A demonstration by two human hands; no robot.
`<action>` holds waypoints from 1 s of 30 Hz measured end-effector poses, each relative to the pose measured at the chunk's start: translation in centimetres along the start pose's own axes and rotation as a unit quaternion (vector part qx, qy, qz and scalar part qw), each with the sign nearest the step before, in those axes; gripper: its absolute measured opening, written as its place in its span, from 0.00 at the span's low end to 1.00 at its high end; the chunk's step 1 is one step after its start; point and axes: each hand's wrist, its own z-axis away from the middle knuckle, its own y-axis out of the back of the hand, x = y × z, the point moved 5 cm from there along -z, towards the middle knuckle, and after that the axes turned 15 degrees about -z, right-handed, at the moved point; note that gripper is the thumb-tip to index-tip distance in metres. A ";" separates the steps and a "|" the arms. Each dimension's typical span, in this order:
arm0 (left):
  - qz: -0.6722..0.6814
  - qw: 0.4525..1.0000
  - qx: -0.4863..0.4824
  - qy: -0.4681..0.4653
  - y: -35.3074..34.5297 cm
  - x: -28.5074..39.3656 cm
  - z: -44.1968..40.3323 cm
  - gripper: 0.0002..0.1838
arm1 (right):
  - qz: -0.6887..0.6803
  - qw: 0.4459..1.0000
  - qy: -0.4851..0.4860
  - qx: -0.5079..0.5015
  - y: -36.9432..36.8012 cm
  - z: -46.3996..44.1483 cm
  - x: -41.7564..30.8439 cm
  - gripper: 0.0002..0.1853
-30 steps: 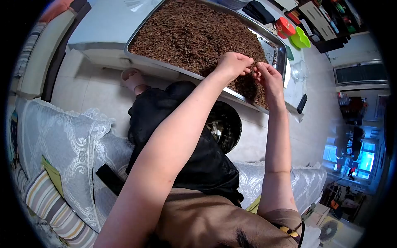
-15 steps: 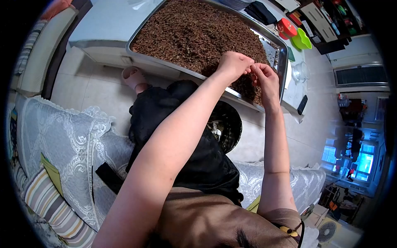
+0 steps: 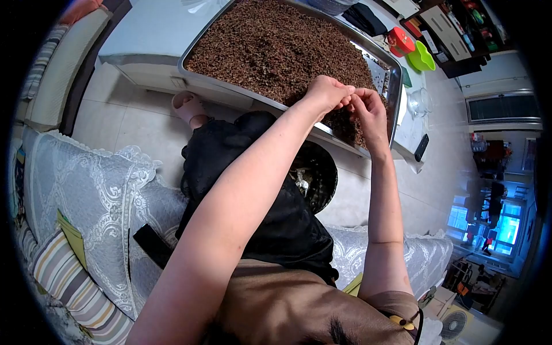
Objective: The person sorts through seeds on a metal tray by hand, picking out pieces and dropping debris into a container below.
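Note:
A large metal tray [image 3: 241, 91] holds a broad heap of small, loose reddish-brown dried bits [image 3: 270, 49], whose kind I cannot make out. Over the tray's near right part, my left hand [image 3: 328, 94] and my right hand [image 3: 369, 112] meet at the fingertips. Thumb and fingers are pinched together on both hands. Whatever lies between them is too small or hidden to name. Below the hands, the bits form a darker, shaded patch. At the tray's right end, a strip of bare metal shows beside the heap.
A black bin [image 3: 322, 178] stands on the floor beside my legs. Right of the tray are a clear glass jar [image 3: 420, 102] and a black remote [image 3: 422, 147]. Red [image 3: 400, 41] and green [image 3: 422, 56] containers stand beyond it. A dark phone-like object [image 3: 151, 244] lies on the lace-covered sofa [image 3: 75, 184].
The view has shifted slightly. Both hands stay pinched together over the same part of the tray, with only small finger movements.

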 end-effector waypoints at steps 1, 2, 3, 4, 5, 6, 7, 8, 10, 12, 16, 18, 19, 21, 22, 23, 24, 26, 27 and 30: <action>0.000 1.000 -0.004 0.006 -0.1 -0.1 0.0 0.12 | -0.008 1.000 0.006 0.000 -0.3 0.1 -0.4 0.10; -0.019 1.000 0.009 -0.003 0.0 0.0 -0.1 0.14 | -0.017 1.000 0.013 0.000 -0.6 0.2 -0.8 0.11; -0.039 0.999 0.023 -0.011 0.0 -0.2 -0.4 0.15 | -0.015 1.000 0.010 -0.003 -0.7 0.3 -0.9 0.11; -0.059 0.997 0.036 -0.019 0.0 -0.4 -0.8 0.16 | -0.013 1.000 0.007 -0.007 -0.9 0.3 -1.1 0.12; -0.082 0.994 0.055 -0.037 0.0 -0.5 -1.1 0.17 | -0.012 1.000 0.003 -0.010 -1.1 0.3 -1.2 0.13; -0.105 0.990 0.073 -0.054 0.0 -0.4 -1.3 0.18 | -0.025 1.000 -0.003 -0.015 -1.2 0.4 -1.2 0.13; -0.128 0.985 0.091 -0.071 0.1 -0.4 -1.5 0.19 | -0.038 0.999 -0.008 -0.019 -1.4 0.4 -1.2 0.14; -0.158 0.979 0.110 -0.072 0.2 -0.5 -1.6 0.18 | -0.051 0.998 -0.013 -0.023 -1.5 0.3 -1.2 0.14; -0.218 0.962 0.146 -0.074 0.4 0.1 -1.1 0.18 | -0.056 0.998 -0.012 -0.019 -1.4 0.2 -1.0 0.14; -0.193 0.971 0.121 -0.070 0.3 0.1 -1.1 0.15 | -0.052 0.998 -0.015 -0.008 -1.2 0.1 -0.8 0.13; -0.102 0.989 0.091 -0.064 -0.2 0.0 -1.0 0.09 | 0.017 0.998 0.001 0.052 -0.3 -0.2 -1.1 0.11; -0.129 0.986 0.098 -0.049 -0.1 0.0 -0.9 0.07 | 0.073 0.993 0.060 0.072 -0.3 -1.0 -1.8 0.10; -0.142 0.984 0.102 -0.042 -0.1 -0.1 -0.9 0.06 | 0.100 0.987 0.108 0.071 -0.6 -1.8 -2.2 0.10; -0.183 0.973 0.133 -0.038 0.4 -0.7 -1.0 0.06 | 0.147 0.969 0.189 0.055 -2.2 -3.2 -3.5 0.09; -0.204 0.967 0.149 -0.036 0.7 -0.5 -0.8 0.06 | 0.163 0.966 0.200 0.031 -3.4 -4.0 -4.3 0.10; -0.255 0.952 0.165 -0.028 0.9 -0.3 -0.5 0.06 | 0.189 0.959 0.211 -0.010 -4.6 -5.1 -4.7 0.11; -0.294 0.941 0.169 -0.016 1.2 0.6 0.4 0.07 | 0.214 0.950 0.222 -0.051 -5.9 -6.1 -4.7 0.12; -0.368 0.913 0.175 0.010 1.7 1.8 1.8 0.09 | 0.303 0.906 0.279 -0.102 -8.4 -7.7 -4.8 0.13; -0.349 0.919 0.183 0.027 1.9 1.9 1.9 0.12 | 0.345 0.878 0.306 -0.127 -9.4 -8.3 -4.9 0.14; -0.379 0.909 0.171 0.014 2.4 2.6 2.7 0.14 | 0.418 0.841 0.294 -0.179 -10.9 -9.8 -4.4 0.14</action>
